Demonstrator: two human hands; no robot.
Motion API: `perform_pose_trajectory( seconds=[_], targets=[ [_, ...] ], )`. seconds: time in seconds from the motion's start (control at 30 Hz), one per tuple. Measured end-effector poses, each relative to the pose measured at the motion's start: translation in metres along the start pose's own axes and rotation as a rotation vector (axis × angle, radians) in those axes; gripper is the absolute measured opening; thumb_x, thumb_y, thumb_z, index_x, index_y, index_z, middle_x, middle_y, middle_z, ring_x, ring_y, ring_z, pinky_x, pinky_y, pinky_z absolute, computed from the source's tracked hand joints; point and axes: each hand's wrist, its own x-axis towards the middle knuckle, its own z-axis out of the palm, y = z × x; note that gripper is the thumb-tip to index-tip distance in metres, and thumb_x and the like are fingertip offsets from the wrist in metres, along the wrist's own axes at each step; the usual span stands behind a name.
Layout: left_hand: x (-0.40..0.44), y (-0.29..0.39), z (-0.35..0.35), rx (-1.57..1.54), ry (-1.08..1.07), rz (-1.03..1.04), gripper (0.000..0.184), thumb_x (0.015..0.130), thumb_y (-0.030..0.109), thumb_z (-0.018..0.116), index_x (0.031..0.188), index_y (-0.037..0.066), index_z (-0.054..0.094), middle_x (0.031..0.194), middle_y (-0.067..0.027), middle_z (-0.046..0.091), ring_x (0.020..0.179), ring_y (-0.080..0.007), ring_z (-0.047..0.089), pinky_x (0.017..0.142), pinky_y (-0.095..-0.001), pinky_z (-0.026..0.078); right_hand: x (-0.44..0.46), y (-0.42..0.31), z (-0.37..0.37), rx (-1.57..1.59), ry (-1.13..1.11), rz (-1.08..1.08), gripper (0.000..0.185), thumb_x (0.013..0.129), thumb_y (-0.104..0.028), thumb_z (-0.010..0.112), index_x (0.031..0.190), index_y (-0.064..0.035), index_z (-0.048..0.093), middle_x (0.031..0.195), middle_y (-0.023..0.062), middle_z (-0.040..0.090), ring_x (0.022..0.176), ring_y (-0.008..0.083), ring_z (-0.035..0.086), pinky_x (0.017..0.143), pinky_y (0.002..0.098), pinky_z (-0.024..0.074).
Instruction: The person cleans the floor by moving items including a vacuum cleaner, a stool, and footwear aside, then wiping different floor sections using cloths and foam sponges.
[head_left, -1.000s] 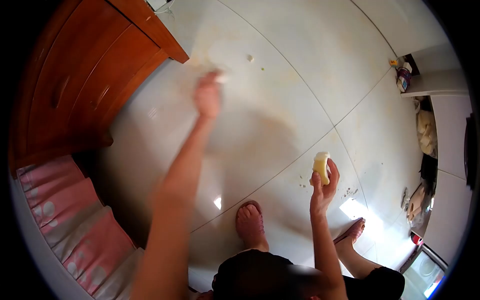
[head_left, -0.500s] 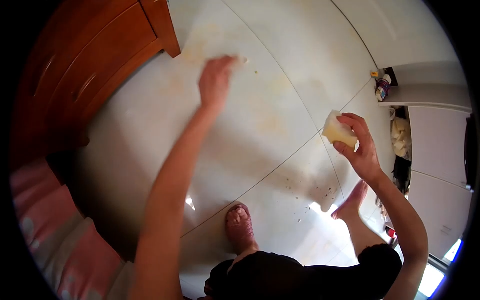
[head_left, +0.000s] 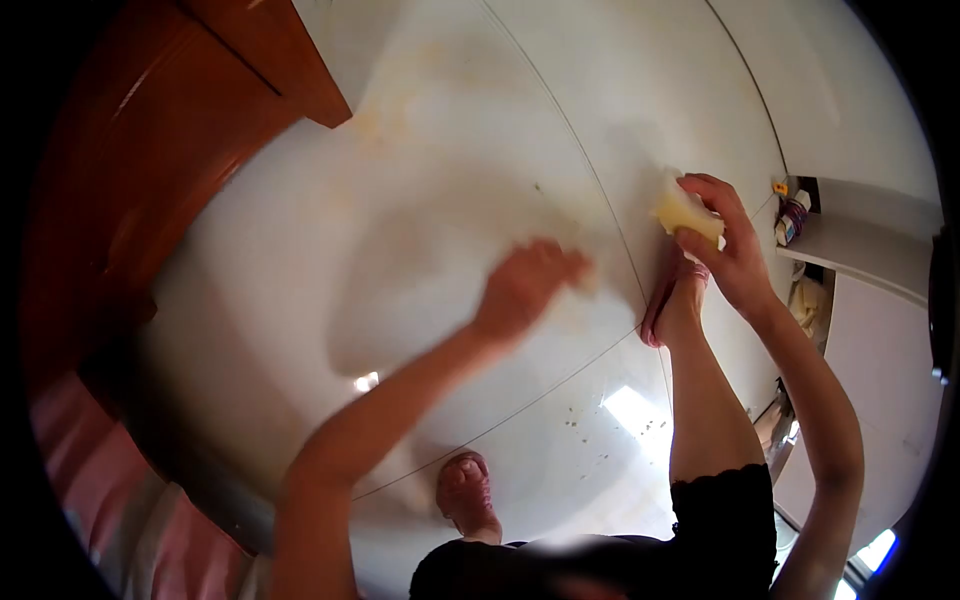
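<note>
My right hand [head_left: 735, 245] is closed around a pale yellow and white sponge [head_left: 690, 213], held above the floor over my forward foot [head_left: 678, 300]. The thumb presses one side and the fingers curl over the other. My left hand [head_left: 530, 285] is over the middle of the tiled floor [head_left: 450, 130], blurred by motion. Its fingers look pinched together, with a small pale bit at the tips that is too smeared to name. Faint yellowish stains [head_left: 380, 115] mark the tiles near the furniture leg.
Dark crumbs [head_left: 580, 430] are scattered on the tiles between my feet. A red-brown wooden cabinet [head_left: 180, 120] stands at the left, above pink fabric [head_left: 100, 440]. White cupboards [head_left: 860, 350] line the right side, with small items [head_left: 793, 215] in a low shelf gap.
My left hand has swept right and toward me across the floor. My right foot has stepped forward, and the right hand with the sponge has moved slightly farther away from me.
</note>
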Motion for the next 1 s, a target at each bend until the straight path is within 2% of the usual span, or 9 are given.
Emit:
perform_pose_trajectory(
  seconds=[0.1, 0.2, 0.3, 0.47, 0.7, 0.73, 0.8, 0.87, 1.0],
  targets=[
    [0.093, -0.05, -0.061, 0.368, 0.152, 0.015, 0.028, 0.085, 0.011, 0.06, 0.109, 0.018, 0.072, 0.106, -0.0024, 0.07, 0.096, -0.0249, 0.063, 0.082, -0.0366, 0.051, 0.034, 0.027, 0.017, -0.018, -0.014, 0.005, 0.048, 0.085, -0.015, 0.074, 0.13, -0.0112, 0.058, 0.14, 0.01, 0.048, 0.128, 0.0271, 0.049, 0.105, 0.0381, 0.042],
    [0.086, -0.08, -0.033, 0.226, -0.032, -0.104, 0.027, 0.083, 0.011, 0.059, 0.106, 0.017, 0.072, 0.098, -0.0034, 0.069, 0.091, -0.0253, 0.062, 0.08, -0.0365, 0.052, 0.058, 0.03, 0.029, -0.032, -0.06, 0.011, 0.048, 0.085, -0.015, 0.073, 0.13, -0.0112, 0.057, 0.141, 0.0098, 0.047, 0.129, 0.0279, 0.049, 0.106, 0.0388, 0.0426],
    [0.049, -0.036, -0.011, 0.099, -0.343, 0.085, 0.038, 0.075, 0.0, 0.065, 0.109, 0.014, 0.071, 0.098, -0.0021, 0.069, 0.09, -0.0228, 0.064, 0.075, -0.0333, 0.055, 0.075, 0.028, 0.026, -0.06, -0.114, -0.042, 0.048, 0.086, -0.015, 0.073, 0.13, -0.0108, 0.057, 0.141, 0.0096, 0.047, 0.129, 0.029, 0.049, 0.106, 0.0395, 0.0432],
    [0.107, -0.028, -0.057, 0.415, 0.09, -0.051, 0.038, 0.077, 0.005, 0.062, 0.114, 0.011, 0.069, 0.113, -0.003, 0.071, 0.097, -0.0241, 0.063, 0.083, -0.0355, 0.052, 0.105, 0.039, -0.001, -0.045, -0.174, -0.191, 0.048, 0.085, -0.016, 0.074, 0.13, -0.0097, 0.056, 0.14, 0.0117, 0.047, 0.127, 0.031, 0.05, 0.105, 0.0402, 0.0443],
    [-0.017, 0.037, 0.053, 0.223, -0.209, -0.318, 0.041, 0.085, 0.008, 0.057, 0.124, 0.013, 0.067, 0.123, -0.006, 0.067, 0.108, -0.0241, 0.062, 0.092, -0.0378, 0.051, 0.171, 0.05, 0.005, 0.132, -0.14, -0.398, 0.048, 0.082, -0.015, 0.078, 0.126, -0.0086, 0.059, 0.134, 0.0148, 0.051, 0.122, 0.0326, 0.052, 0.104, 0.0383, 0.0454],
    [-0.046, 0.055, 0.072, -0.243, -0.122, -0.501, 0.041, 0.084, 0.007, 0.057, 0.123, 0.014, 0.067, 0.122, -0.0068, 0.067, 0.108, -0.0247, 0.063, 0.091, -0.0379, 0.052, 0.175, 0.05, 0.016, 0.199, -0.159, -0.416, 0.049, 0.081, -0.015, 0.079, 0.126, -0.0086, 0.059, 0.134, 0.0151, 0.05, 0.122, 0.0327, 0.052, 0.104, 0.0383, 0.0452],
    [-0.037, 0.061, 0.07, -0.356, -0.005, -0.572, 0.041, 0.083, 0.003, 0.058, 0.121, 0.013, 0.069, 0.12, -0.0081, 0.068, 0.108, -0.0258, 0.063, 0.088, -0.038, 0.053, 0.178, 0.043, 0.033, 0.261, -0.215, -0.445, 0.051, 0.08, -0.013, 0.08, 0.126, -0.0086, 0.058, 0.134, 0.0151, 0.05, 0.122, 0.0328, 0.052, 0.104, 0.0381, 0.0449],
    [-0.006, 0.049, 0.026, 0.358, -0.004, -0.398, 0.043, 0.08, -0.002, 0.059, 0.12, 0.012, 0.069, 0.118, -0.0091, 0.068, 0.105, -0.0268, 0.063, 0.086, -0.038, 0.054, 0.183, 0.036, 0.047, 0.25, -0.277, -0.445, 0.053, 0.081, -0.012, 0.078, 0.129, -0.0086, 0.056, 0.135, 0.0144, 0.05, 0.124, 0.0331, 0.05, 0.104, 0.0388, 0.0449],
    [0.08, -0.014, -0.075, 0.736, 0.678, -0.661, 0.048, 0.076, -0.012, 0.056, 0.119, 0.006, 0.068, 0.106, -0.0095, 0.069, 0.095, -0.0301, 0.06, 0.081, -0.0386, 0.052, 0.207, 0.035, 0.066, 0.31, -0.325, -0.467, 0.053, 0.082, -0.011, 0.076, 0.131, -0.009, 0.055, 0.138, 0.0141, 0.047, 0.126, 0.0334, 0.049, 0.102, 0.0403, 0.045]
  ],
)
